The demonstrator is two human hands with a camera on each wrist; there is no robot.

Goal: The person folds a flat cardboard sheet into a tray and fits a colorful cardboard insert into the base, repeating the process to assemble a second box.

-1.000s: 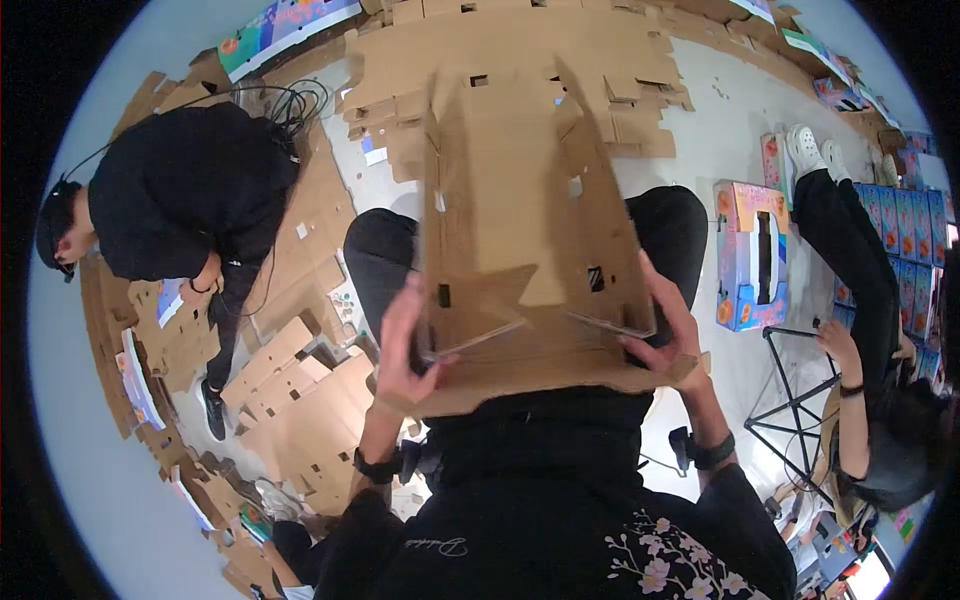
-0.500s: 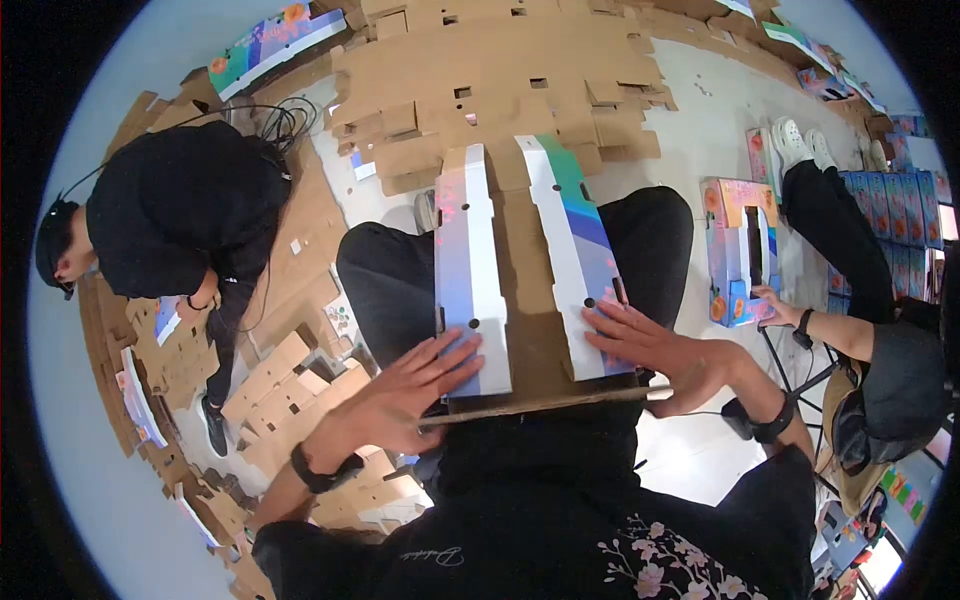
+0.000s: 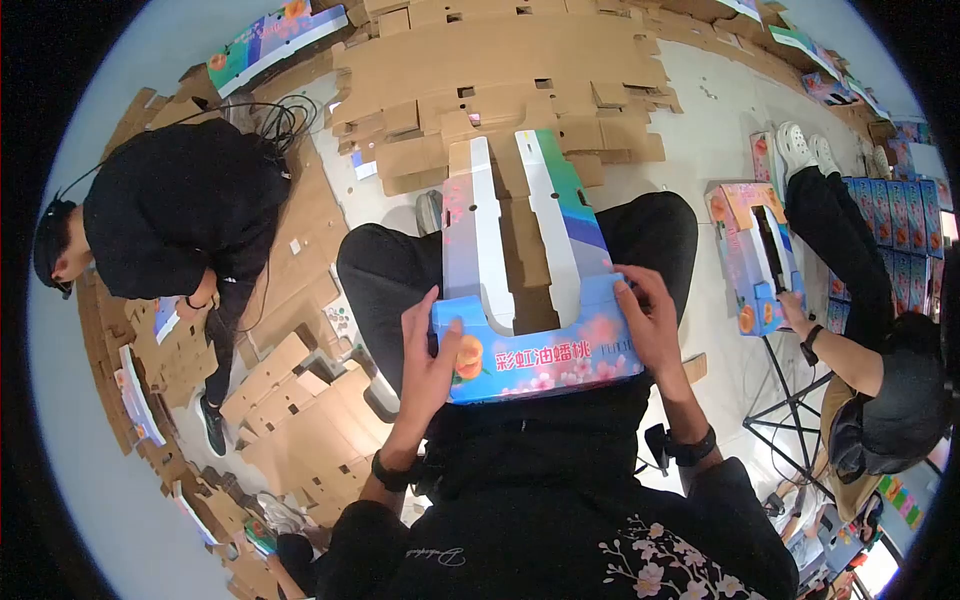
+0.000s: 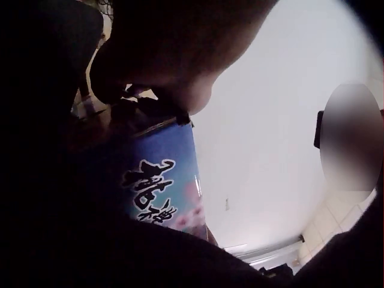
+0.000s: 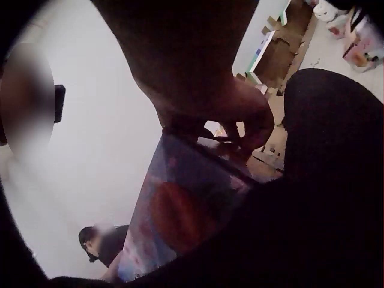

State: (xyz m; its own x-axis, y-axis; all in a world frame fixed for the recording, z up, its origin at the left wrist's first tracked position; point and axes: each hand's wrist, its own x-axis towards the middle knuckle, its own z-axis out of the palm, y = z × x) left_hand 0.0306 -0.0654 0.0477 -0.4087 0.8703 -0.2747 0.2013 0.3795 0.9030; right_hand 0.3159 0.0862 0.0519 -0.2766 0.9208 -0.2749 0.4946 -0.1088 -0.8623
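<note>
A printed cardboard box [image 3: 530, 290], blue with peaches and blossoms, lies across my lap, half folded. Its near end panel [image 3: 540, 362] stands up toward me, and two white-and-coloured side flaps run away from it. My left hand [image 3: 432, 352] grips the left corner of that panel, thumb on the front. At the right corner my right hand [image 3: 648, 320] holds on, fingers curled over the top edge. The left wrist view shows the box's blue print [image 4: 162, 186] under my hand. The right wrist view shows a peach picture [image 5: 180, 216] below my fingers [image 5: 240, 120].
Flat brown cardboard blanks [image 3: 500, 70] cover the floor ahead and to the left [image 3: 300, 410]. A person in black [image 3: 170, 210] crouches at left. Another person [image 3: 880, 380] sits at right beside a folded box [image 3: 755, 260], stacked boxes [image 3: 900, 220] and a black stand [image 3: 790, 410].
A second ago the box was held up with its brown underside toward me. It then lay flat under both palms. Now the near end panel is folded up and both hands grip its corners.
</note>
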